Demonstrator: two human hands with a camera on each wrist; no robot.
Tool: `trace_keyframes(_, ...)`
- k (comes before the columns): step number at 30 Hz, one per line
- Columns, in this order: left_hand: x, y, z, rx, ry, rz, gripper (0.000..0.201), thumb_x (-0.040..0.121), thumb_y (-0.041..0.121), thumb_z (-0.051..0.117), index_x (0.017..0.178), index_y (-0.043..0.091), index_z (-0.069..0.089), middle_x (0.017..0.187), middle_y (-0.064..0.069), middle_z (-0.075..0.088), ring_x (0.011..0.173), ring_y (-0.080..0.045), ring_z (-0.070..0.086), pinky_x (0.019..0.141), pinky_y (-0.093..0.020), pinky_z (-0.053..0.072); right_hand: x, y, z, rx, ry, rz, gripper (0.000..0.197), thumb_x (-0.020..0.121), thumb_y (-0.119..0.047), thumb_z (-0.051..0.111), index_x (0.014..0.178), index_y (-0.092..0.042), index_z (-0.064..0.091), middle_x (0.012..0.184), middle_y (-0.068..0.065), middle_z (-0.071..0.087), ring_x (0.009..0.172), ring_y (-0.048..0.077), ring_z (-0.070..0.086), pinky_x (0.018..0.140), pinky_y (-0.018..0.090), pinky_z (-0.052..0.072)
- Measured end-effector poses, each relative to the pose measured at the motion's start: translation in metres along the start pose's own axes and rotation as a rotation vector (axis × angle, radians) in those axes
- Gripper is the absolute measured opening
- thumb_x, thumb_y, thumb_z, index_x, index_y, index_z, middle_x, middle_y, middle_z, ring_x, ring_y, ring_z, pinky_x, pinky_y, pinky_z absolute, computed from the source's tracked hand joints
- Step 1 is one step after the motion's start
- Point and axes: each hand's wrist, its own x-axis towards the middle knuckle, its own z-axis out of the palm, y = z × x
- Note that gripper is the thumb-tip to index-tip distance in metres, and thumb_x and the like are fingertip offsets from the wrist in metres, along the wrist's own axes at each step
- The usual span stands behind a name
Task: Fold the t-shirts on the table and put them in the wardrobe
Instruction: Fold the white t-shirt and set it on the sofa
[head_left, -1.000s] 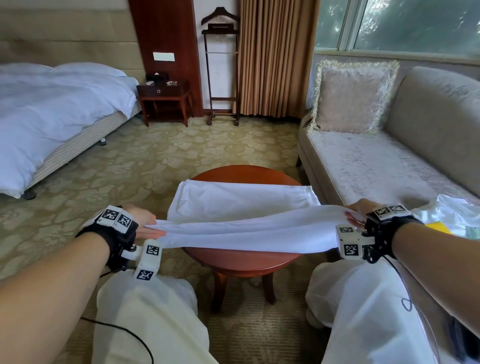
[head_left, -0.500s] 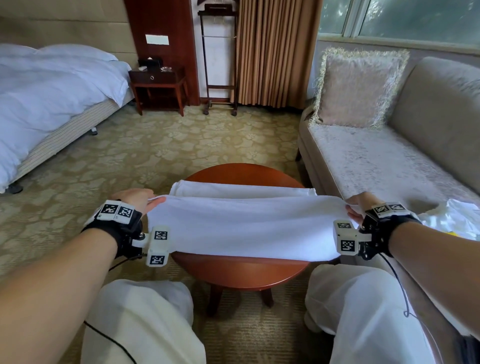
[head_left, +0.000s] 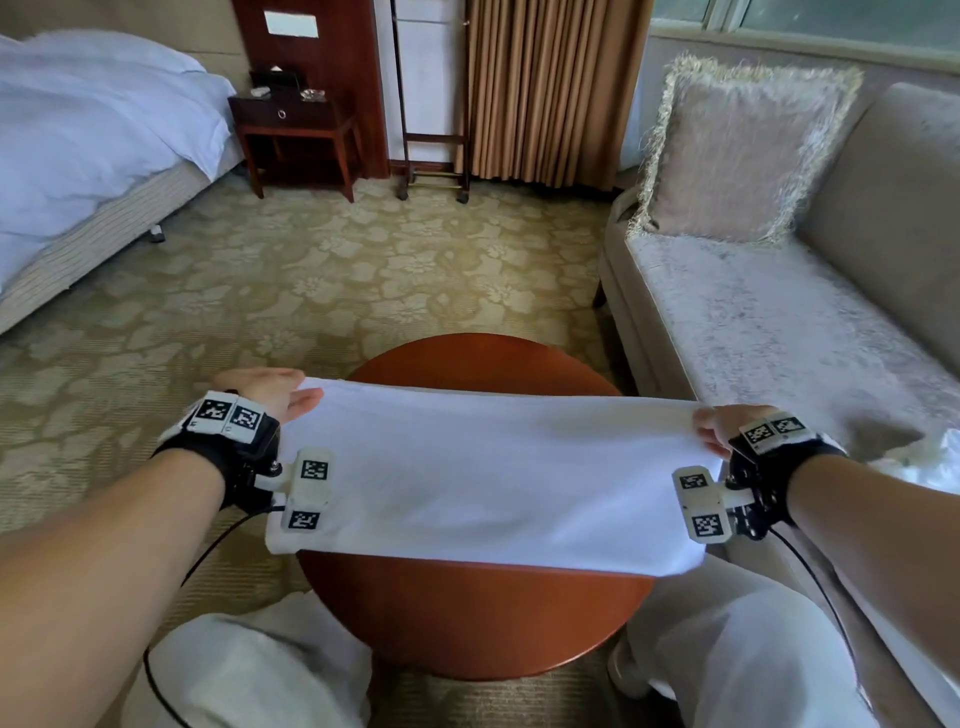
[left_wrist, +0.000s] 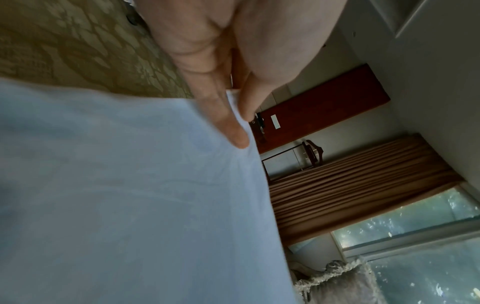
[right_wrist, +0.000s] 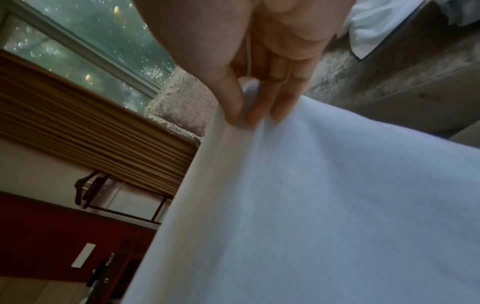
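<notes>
The white t-shirt (head_left: 493, 478) is soft, light and floppy. Left hand (head_left: 270, 392) and right hand (head_left: 727, 428) each pinch a far corner; that grip looks best.

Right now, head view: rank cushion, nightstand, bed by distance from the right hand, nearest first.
From the right hand, which pinches the t-shirt:
1. Cushion, ahead on the sofa at right.
2. Nightstand, far across the carpet, left of centre.
3. Bed, far left.
</notes>
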Motion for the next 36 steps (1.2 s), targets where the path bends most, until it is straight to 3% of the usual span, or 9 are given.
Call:
trace_keyframes(3, 0.012, -0.002, -0.002, 0.085, 0.012, 0.087, 0.004, 0.088, -0.003, 0.066, 0.088, -0.003, 0.061, 0.047, -0.009, 0.063, 0.039, -0.01, 0.062, 0.039, -0.016, 0.049, 0.003, -0.01, 0.004, -0.028, 0.064, -0.045, 0.022, 0.091, -0.018, 0.064, 0.073, -0.022, 0.053, 0.088, 0.006, 0.059, 0.071, 0.021, 0.055, 0.07, 0.033, 0.051)
trace_keyframes(11, 0.057, -0.015, 0.007, 0.239, 0.098, 0.103, 0.024, 0.079, 0.021, 0.081, 0.092, 0.004, 0.072, 0.045, -0.007, 0.063, 0.035, -0.01, 0.056, 0.038, -0.014, 0.045, 0.027, -0.028, 0.03, -0.306, 0.181, -0.035, 0.033, 0.088, -0.03, 0.056, 0.099, 0.0, 0.067, 0.099, 0.022, 0.067, 0.086, 0.035, 0.066, 0.08, 0.04, 0.054)
trace_keyframes(14, 0.063, -0.017, 0.017, 0.212, 0.091, 0.079, 0.019, 0.082, 0.012, 0.077, 0.094, 0.001, 0.068, 0.048, -0.008, 0.064, 0.037, -0.009, 0.06, 0.039, -0.016, 0.049, 0.033, -0.031, 0.035, -0.294, 0.187, -0.047, 0.025, 0.087, -0.028, 0.059, 0.091, -0.005, 0.068, 0.081, 0.015, 0.066, 0.069, 0.028, 0.062, 0.061, 0.031, 0.049)
trace_keyframes(17, 0.066, -0.021, 0.025, 0.183, 0.073, 0.048, 0.02, 0.084, 0.007, 0.074, 0.1, -0.003, 0.065, 0.069, -0.016, 0.067, 0.042, -0.01, 0.065, 0.043, -0.016, 0.052, 0.037, -0.028, 0.039, -0.319, 0.179, -0.007, 0.024, 0.085, -0.03, 0.06, 0.068, -0.013, 0.064, 0.058, 0.008, 0.059, 0.05, 0.022, 0.053, 0.045, 0.023, 0.035)
trace_keyframes(22, 0.072, -0.028, 0.03, 0.184, 0.117, -0.02, 0.039, 0.079, 0.014, 0.08, 0.109, 0.0, 0.06, 0.09, -0.018, 0.069, 0.05, -0.013, 0.069, 0.044, -0.019, 0.053, 0.054, -0.025, 0.051, -0.263, 0.126, 0.023, 0.04, 0.076, -0.048, 0.064, 0.069, -0.008, 0.066, 0.077, 0.015, 0.071, 0.069, 0.027, 0.066, 0.067, 0.034, 0.054)
trace_keyframes(24, 0.068, -0.026, 0.031, 0.232, 0.153, -0.017, 0.048, 0.073, 0.017, 0.085, 0.112, 0.003, 0.061, 0.083, -0.015, 0.065, 0.053, -0.017, 0.064, 0.042, -0.023, 0.051, 0.047, -0.029, 0.051, -0.223, 0.156, 0.042, 0.036, 0.076, -0.044, 0.069, 0.067, -0.009, 0.063, 0.066, 0.013, 0.066, 0.061, 0.026, 0.061, 0.057, 0.033, 0.05)
trace_keyframes(28, 0.042, -0.024, 0.042, 0.388, 0.048, 0.066, 0.029, 0.073, 0.012, 0.084, 0.095, 0.011, 0.065, 0.073, -0.006, 0.059, 0.064, -0.017, 0.055, 0.053, -0.026, 0.043, 0.03, -0.028, 0.055, -0.211, 0.093, 0.074, 0.042, 0.056, -0.032, 0.077, 0.089, -0.005, 0.072, 0.07, 0.009, 0.064, 0.061, 0.025, 0.058, 0.06, 0.034, 0.05)
trace_keyframes(32, 0.0, -0.036, 0.061, 0.535, -0.059, 0.139, 0.022, 0.069, 0.007, 0.086, 0.069, 0.013, 0.065, 0.073, -0.001, 0.06, 0.079, -0.022, 0.06, 0.067, -0.026, 0.046, -0.011, -0.027, 0.075, -0.41, 0.026, 0.075, 0.054, 0.064, -0.036, 0.077, 0.11, -0.012, 0.06, 0.084, 0.009, 0.068, 0.073, 0.028, 0.066, 0.071, 0.038, 0.057)
trace_keyframes(36, -0.035, -0.052, 0.071, 1.06, -0.269, -0.036, 0.078, 0.067, 0.059, 0.078, 0.13, 0.022, 0.052, 0.14, -0.007, 0.043, 0.133, -0.031, 0.041, 0.102, -0.037, 0.042, -0.067, -0.018, 0.101, -0.693, 0.035, 0.03, 0.085, 0.069, -0.056, 0.067, 0.139, -0.016, 0.039, 0.13, 0.013, 0.049, 0.111, 0.032, 0.054, 0.092, 0.043, 0.049)
